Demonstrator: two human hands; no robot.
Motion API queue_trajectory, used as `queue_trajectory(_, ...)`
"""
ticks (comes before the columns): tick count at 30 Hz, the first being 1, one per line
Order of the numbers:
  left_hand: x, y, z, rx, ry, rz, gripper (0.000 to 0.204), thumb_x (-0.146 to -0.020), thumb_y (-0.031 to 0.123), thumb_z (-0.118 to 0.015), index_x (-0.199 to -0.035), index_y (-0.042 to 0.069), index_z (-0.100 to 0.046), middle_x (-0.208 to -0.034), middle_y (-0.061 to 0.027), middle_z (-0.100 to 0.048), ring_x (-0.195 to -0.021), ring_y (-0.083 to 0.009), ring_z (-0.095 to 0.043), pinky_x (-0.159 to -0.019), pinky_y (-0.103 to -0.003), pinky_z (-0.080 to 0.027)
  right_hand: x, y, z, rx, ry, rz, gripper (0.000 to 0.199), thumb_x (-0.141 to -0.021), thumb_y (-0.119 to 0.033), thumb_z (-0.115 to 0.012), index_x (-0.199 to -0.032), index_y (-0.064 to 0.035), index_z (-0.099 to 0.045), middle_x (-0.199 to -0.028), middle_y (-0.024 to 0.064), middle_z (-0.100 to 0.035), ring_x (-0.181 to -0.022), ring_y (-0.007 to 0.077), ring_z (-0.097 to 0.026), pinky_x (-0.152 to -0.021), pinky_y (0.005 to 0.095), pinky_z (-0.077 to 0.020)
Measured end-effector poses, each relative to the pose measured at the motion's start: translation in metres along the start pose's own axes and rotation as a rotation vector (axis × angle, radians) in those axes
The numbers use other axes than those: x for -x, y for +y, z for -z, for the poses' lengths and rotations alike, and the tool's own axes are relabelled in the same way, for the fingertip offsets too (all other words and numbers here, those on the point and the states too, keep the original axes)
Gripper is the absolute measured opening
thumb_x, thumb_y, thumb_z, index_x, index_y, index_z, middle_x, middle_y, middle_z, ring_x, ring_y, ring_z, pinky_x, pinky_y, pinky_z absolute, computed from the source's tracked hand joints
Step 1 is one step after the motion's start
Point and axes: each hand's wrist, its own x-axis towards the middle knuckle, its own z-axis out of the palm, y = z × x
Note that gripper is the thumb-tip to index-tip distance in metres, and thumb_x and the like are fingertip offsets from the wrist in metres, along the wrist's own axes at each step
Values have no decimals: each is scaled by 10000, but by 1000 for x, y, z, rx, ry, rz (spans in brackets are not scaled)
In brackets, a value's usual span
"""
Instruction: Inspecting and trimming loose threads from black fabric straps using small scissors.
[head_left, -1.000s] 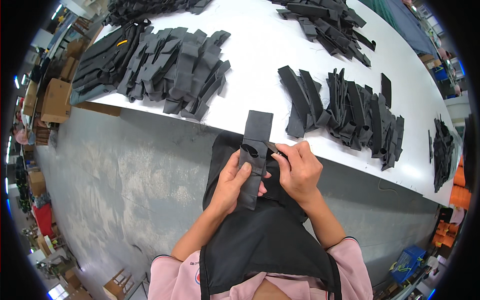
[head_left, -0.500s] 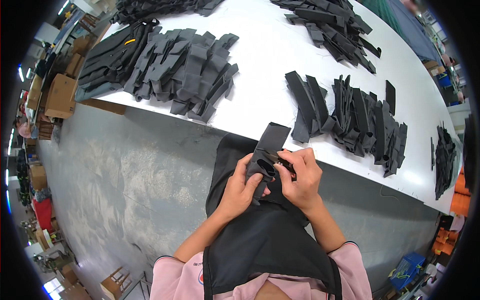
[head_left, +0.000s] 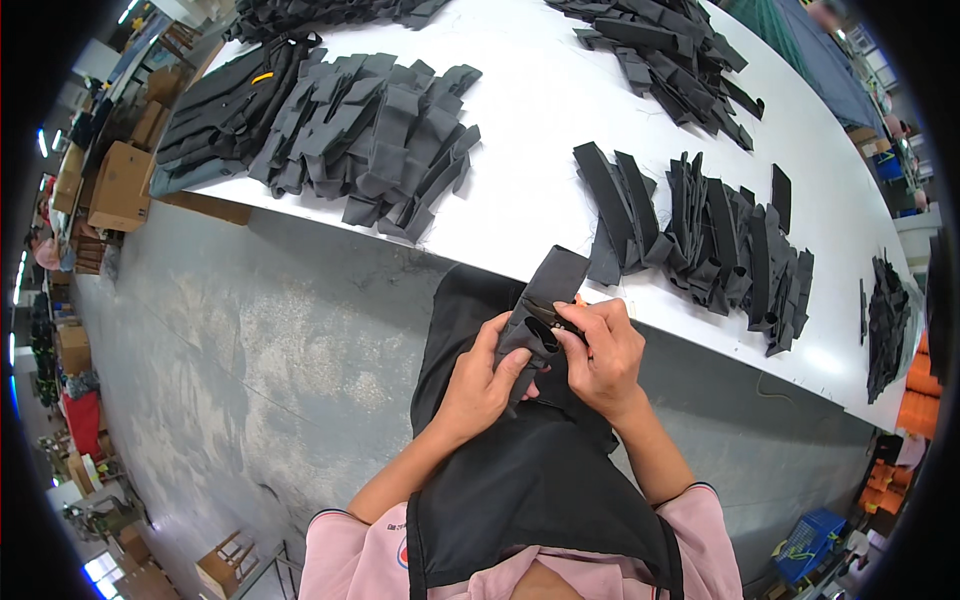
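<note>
A dark grey fabric piece [head_left: 548, 290], long and folded, is held up over my black apron [head_left: 520, 470] just in front of the white table's edge [head_left: 520, 250]. My left hand [head_left: 482, 385] grips its lower part from the left. My right hand [head_left: 603, 352] pinches the piece at the middle, where a small orange-tipped tool shows between the fingers. What kind of tool it is cannot be made out.
On the table lie heaps of dark fabric pieces: a large one at the left [head_left: 340, 130], one in the middle right [head_left: 700, 235], one at the back [head_left: 660, 50], a small one far right [head_left: 885, 320]. Cardboard boxes [head_left: 115, 185] stand on the grey floor at left.
The fabric piece has tilted to the right and both hands have shifted slightly to the right along with it. My grip on it stays the same.
</note>
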Motion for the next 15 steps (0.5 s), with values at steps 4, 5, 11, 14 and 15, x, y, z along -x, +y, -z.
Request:
queue_trajectory(4,0,0,1,-13,-1,11,391,-953,138,-482,-1292,-16,-362,-850,-100,-666,-632,-128,-632,-597,-257,-512,-1,2,1,11,13,48,318,-670,-5,-718,-975,-38,-633,-759,76,-535,-620,230,-569,-570,325,-482)
queue_trajectory(5,0,0,2,-13,-7,15,388,-952,137,-485,-1290,-13,-367,-849,-100,-668,-631,-128,-632,-596,-257,-512,-1,2,2,12,13,47,318,-670,-5,-718,-975,-38,-633,-759,76,-535,-620,230,-569,-570,325,-482)
queue_trajectory(11,0,2,1,13,-32,22,408,-946,126,-493,-1314,5,-364,-859,-103,-671,-629,-120,-629,-594,-252,-511,1,0,5,-21,-38,-8,319,-655,49,-722,-956,-36,-658,-769,98,-575,-657,235,-607,-586,313,-516)
queue_trajectory(14,0,5,1,28,-42,20,443,-941,119,-500,-1346,20,-351,-862,-105,-670,-624,-115,-626,-592,-249,-509,2,-1,5,0,-43,-29,327,-654,49,-722,-962,-36,-657,-771,96,-575,-660,237,-612,-578,310,-514)
queue_trajectory(15,-1,5,1,37,-49,21,465,-938,115,-504,-1364,27,-341,-863,-107,-669,-619,-113,-623,-591,-247,-508,2,-2,3,3,-13,-4,329,-658,20,-726,-971,-39,-645,-759,85,-557,-630,224,-592,-546,307,-488)
